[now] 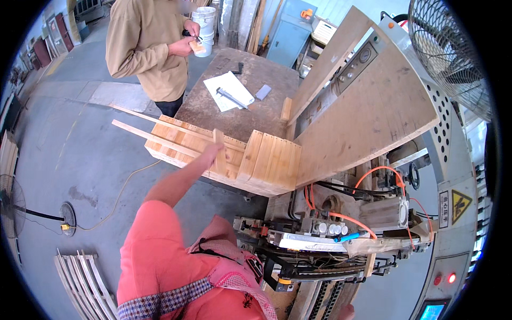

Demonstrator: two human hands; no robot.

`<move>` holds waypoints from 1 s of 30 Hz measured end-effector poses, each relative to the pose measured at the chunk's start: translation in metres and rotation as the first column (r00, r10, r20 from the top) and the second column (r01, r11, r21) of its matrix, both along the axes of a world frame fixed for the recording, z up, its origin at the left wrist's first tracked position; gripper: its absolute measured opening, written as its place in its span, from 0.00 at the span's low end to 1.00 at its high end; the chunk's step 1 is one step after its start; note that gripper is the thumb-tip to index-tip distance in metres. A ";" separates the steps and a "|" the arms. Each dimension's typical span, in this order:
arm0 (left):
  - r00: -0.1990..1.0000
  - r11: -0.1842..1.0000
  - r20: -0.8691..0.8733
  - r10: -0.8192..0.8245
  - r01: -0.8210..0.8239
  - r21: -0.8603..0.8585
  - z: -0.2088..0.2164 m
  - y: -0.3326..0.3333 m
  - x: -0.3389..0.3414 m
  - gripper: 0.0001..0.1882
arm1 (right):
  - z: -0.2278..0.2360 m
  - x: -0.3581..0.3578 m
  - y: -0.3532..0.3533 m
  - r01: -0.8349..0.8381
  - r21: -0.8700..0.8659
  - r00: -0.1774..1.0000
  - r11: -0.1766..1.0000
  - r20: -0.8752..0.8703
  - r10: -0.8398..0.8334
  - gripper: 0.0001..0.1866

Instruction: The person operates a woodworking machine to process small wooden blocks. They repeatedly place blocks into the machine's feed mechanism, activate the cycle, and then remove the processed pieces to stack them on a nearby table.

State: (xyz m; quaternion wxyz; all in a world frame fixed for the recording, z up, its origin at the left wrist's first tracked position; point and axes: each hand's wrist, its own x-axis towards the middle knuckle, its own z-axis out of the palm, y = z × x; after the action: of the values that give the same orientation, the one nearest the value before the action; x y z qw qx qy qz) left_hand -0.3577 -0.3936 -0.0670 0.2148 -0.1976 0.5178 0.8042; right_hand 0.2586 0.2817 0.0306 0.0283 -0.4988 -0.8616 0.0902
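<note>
My left hand (214, 151) reaches out over a row of pale wooden boards (169, 150) and is closed round a short wooden piece (218, 137). That piece stands up from the row. Two long thin wooden strips (154, 137) lie along the top of the row, their ends jutting out to the left. Directly to the right of my left hand rises a taller block of boards (274, 160) with notched ends. Only a small part of my right hand (346, 312) shows at the lower edge, beside the machine; its fingers are hidden.
A worn table (213, 66) behind the boards bears paper, a caliper (231, 98) and a grey block (263, 92). Beyond it a person (149, 53) handles a small wooden piece. Large wooden panels (373, 112), a machine with orange hoses (349, 217) and a fan (453, 53) fill the right.
</note>
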 end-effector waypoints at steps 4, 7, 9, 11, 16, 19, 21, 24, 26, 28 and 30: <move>0.985 0.984 0.175 -0.005 -0.027 0.177 0.011 0.015 0.109 0.13 | 0.027 -0.016 -0.039 -0.270 0.109 0.963 0.957 0.021 0.269 0.30; 0.955 0.970 0.291 -0.052 -0.021 0.241 0.005 0.043 0.183 0.13 | 0.030 -0.010 -0.025 -0.215 0.078 0.975 0.973 0.069 0.210 0.26; 0.951 0.969 0.300 -0.082 0.006 0.246 0.004 0.056 0.221 0.13 | 0.030 -0.047 -0.032 -0.243 0.173 0.969 0.955 -0.004 0.247 0.17; 0.946 0.971 0.286 -0.155 0.093 0.219 0.021 0.075 0.250 0.13 | 0.041 -0.071 -0.044 -0.255 0.178 0.967 0.951 0.015 0.256 0.12; 0.879 0.894 -0.162 -0.449 0.443 -0.071 0.094 0.109 0.287 0.14 | 0.044 -0.101 -0.042 -0.294 0.094 0.945 0.951 -0.118 0.304 0.12; 0.894 0.865 -0.105 -0.436 0.448 0.227 0.048 0.144 0.314 0.18 | 0.036 -0.095 -0.026 -0.422 0.208 0.873 0.882 -0.170 0.457 0.09; 0.898 0.854 -0.040 -0.438 0.430 0.292 0.058 0.157 0.329 0.18 | 0.046 -0.111 -0.039 -0.383 0.096 0.888 0.919 -0.236 0.394 0.11; 0.877 0.830 0.069 -0.476 0.422 0.364 0.065 0.172 0.344 0.20 | 0.037 -0.102 -0.046 -0.340 0.111 0.870 0.934 -0.339 0.357 0.15; 0.857 0.849 0.212 -0.470 0.374 0.373 0.078 0.181 0.349 0.20 | 0.053 -0.107 -0.076 -0.194 0.014 0.835 0.981 -0.522 0.173 0.19; 0.784 0.794 0.246 -0.570 0.447 0.413 0.078 0.190 0.356 0.19 | 0.056 -0.098 -0.085 -0.067 0.045 0.684 0.997 -0.725 0.079 0.21; 0.677 0.717 0.269 -0.685 0.561 0.414 0.110 0.203 0.355 0.19 | 0.055 -0.054 -0.055 0.118 0.272 0.581 0.955 -0.799 0.155 0.22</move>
State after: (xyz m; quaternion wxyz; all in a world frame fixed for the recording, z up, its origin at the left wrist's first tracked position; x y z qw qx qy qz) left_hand -0.0023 -0.1910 0.0433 0.6080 -0.1335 0.3706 0.6893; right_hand 0.2050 0.2264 0.0855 0.4924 -0.3825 -0.7611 0.1786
